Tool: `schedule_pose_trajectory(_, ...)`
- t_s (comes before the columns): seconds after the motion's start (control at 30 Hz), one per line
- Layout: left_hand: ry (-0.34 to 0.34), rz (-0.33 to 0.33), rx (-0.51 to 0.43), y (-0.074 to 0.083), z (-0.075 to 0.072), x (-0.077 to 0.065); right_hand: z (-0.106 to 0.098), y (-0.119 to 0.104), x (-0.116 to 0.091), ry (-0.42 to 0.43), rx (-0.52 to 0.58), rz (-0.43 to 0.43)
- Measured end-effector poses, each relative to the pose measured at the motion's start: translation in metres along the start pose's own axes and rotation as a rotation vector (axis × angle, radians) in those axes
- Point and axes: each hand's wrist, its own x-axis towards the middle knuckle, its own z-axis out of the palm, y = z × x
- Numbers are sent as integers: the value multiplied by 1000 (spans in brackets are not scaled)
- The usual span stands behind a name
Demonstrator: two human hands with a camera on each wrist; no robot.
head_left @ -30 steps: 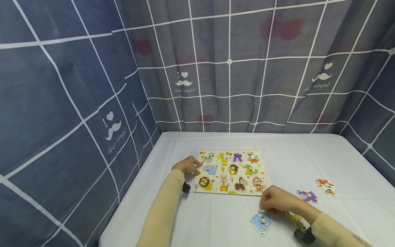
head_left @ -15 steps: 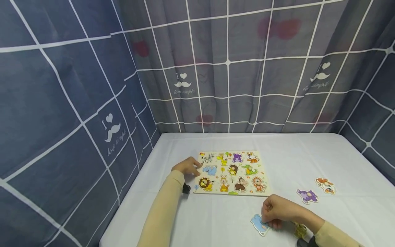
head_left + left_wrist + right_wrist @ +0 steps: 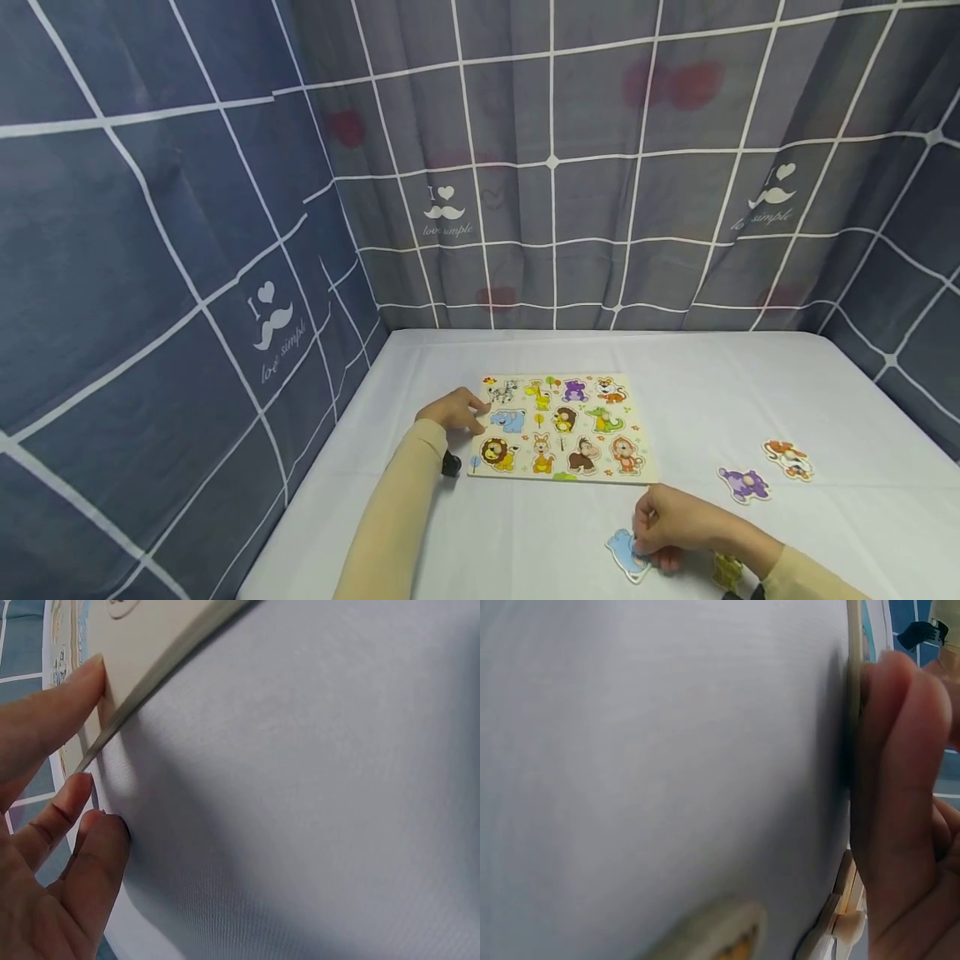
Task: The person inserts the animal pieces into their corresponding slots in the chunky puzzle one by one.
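A wooden animal puzzle board lies flat on the white table. My left hand holds its left edge; in the left wrist view the thumb rests on top, with the fingers along the side. In front of the board's right corner, my right hand pinches a blue animal puzzle piece, whose knob is hidden behind the fingers. The right wrist view shows the piece's edge beside the fingertips. Whether the piece touches the cloth, I cannot tell. Under the right wrist lies a partly covered yellow puzzle piece.
A purple puzzle piece and an orange-and-white puzzle piece lie right of the board. White cloth covers the table. Grey-blue checked curtains hang behind it and at the sides.
My right hand has come down from the board's corner onto the blue puzzle piece and now pinches it. My left hand stays at the board's edge. The head view has tilted slightly up.
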Motion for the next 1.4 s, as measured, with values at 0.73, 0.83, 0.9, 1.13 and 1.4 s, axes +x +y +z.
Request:
schedule_pose_trajectory(0.73,-8,-47,-6,2,-1,5,2,-7,7,41,-30,79)
schedule_pose_trajectory(0.83,-8,-42,-11,3,-2,4,2,-8,8,36,-49,90)
schedule_pose_trajectory(0.9,-3,-37,-18,3,-3,3,2,-9,9,32,-60,94)
schedule_pose_trajectory(1.13,-16,-26,-32,2,-1,1,5,-8,6,18,-19,101)
schedule_pose_trajectory(1.4,-15,-25,-13,4,-1,-1,9,-6,3,58,-11,33)
